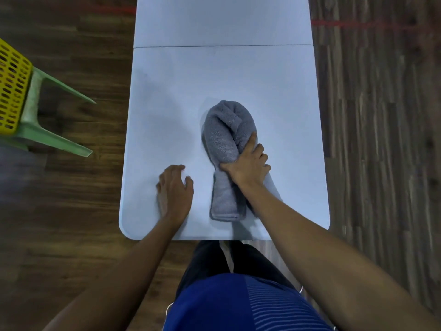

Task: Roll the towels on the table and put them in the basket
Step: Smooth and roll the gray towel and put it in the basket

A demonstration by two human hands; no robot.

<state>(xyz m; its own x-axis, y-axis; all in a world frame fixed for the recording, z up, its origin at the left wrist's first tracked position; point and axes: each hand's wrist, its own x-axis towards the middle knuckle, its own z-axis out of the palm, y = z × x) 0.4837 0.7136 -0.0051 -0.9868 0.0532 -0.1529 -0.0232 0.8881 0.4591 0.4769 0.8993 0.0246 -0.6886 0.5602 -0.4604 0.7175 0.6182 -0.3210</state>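
A grey towel (224,134) lies bunched lengthwise near the middle of the pale blue table (167,91), its far end bulging and its near end flat. My right hand (248,164) grips the towel around its middle, fingers and thumb curled round the cloth. My left hand (175,187) hovers or rests on the table to the left of the towel, fingers loosely spread and holding nothing. The yellow perforated basket (12,87) stands on a green chair at the far left edge of the view.
The green plastic chair (43,134) under the basket sits on the dark wooden floor left of the table. A seam crosses the table (222,46) farther back. The near table edge is just in front of my body.
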